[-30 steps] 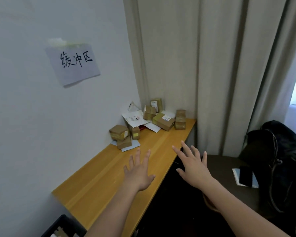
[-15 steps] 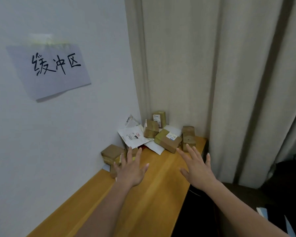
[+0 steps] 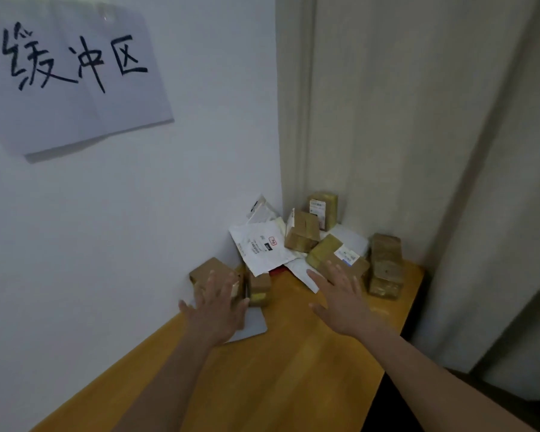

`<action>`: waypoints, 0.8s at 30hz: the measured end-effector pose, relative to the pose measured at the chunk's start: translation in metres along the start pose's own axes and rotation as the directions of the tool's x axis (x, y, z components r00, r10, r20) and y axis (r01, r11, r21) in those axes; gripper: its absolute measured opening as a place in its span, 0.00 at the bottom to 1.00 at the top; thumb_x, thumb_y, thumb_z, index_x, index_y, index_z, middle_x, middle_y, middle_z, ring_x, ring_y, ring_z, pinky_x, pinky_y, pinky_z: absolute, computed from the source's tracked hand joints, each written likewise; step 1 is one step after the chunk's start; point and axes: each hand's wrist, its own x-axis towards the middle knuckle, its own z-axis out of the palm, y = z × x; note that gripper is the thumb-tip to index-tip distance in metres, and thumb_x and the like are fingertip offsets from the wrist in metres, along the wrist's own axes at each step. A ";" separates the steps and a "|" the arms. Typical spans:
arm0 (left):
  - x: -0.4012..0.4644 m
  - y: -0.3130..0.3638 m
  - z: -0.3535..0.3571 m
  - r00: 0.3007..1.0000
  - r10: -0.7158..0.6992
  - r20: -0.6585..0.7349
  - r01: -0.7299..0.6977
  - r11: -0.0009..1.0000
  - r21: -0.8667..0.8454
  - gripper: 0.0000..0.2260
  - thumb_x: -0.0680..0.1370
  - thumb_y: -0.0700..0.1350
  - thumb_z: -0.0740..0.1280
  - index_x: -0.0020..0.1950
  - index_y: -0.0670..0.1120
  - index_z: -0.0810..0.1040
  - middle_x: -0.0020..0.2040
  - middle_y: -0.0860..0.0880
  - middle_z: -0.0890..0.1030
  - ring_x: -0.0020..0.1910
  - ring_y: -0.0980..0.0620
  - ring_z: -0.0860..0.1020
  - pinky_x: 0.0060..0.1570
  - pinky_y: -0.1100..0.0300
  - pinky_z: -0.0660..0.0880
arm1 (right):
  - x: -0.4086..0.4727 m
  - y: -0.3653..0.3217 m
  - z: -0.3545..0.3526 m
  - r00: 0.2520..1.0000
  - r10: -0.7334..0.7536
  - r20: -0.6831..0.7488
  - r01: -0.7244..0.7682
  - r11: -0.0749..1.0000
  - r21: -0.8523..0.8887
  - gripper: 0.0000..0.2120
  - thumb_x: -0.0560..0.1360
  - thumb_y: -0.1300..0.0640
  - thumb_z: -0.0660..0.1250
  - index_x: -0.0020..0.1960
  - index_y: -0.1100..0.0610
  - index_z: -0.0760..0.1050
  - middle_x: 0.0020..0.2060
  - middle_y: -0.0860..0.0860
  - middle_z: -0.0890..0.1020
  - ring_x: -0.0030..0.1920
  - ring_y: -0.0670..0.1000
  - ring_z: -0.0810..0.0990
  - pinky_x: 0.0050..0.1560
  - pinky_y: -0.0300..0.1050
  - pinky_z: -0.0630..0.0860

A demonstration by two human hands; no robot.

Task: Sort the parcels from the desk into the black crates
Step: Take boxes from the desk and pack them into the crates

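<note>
Both grips were spread: the left hand (image 3: 216,310) over a box (image 3: 211,274), the right hand (image 3: 340,299) nearing the pile (image 3: 296,241); a hasty grab could topple neighbours.

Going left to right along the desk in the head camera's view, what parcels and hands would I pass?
Left hand over a brown box → small box → white mailer bag → right hand → stacked boxes by the curtain.
</note>
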 end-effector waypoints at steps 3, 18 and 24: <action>0.033 0.001 0.001 0.998 -0.063 -0.009 0.063 0.998 -0.014 0.28 0.80 0.67 0.48 0.79 0.63 0.45 0.81 0.52 0.39 0.79 0.43 0.41 0.73 0.34 0.42 | 0.055 0.008 0.006 0.997 -0.054 0.063 0.053 0.998 0.016 0.32 0.83 0.43 0.56 0.80 0.42 0.42 0.80 0.54 0.41 0.79 0.55 0.36 0.76 0.58 0.38; 0.188 0.048 0.057 0.962 -0.236 0.140 0.256 0.955 -0.147 0.28 0.83 0.61 0.50 0.80 0.58 0.43 0.80 0.52 0.37 0.79 0.48 0.37 0.74 0.37 0.42 | 0.286 0.048 0.080 0.866 -0.131 0.483 -0.112 0.890 0.442 0.31 0.81 0.44 0.61 0.80 0.43 0.51 0.78 0.58 0.54 0.77 0.59 0.55 0.75 0.53 0.57; 0.202 0.044 0.067 0.941 -0.294 0.168 0.320 0.935 -0.153 0.28 0.83 0.59 0.51 0.80 0.58 0.43 0.80 0.51 0.38 0.79 0.47 0.38 0.75 0.39 0.44 | 0.314 0.038 0.122 0.759 -0.089 0.645 -0.541 0.466 0.700 0.32 0.81 0.49 0.64 0.79 0.42 0.53 0.77 0.52 0.60 0.74 0.57 0.63 0.70 0.53 0.65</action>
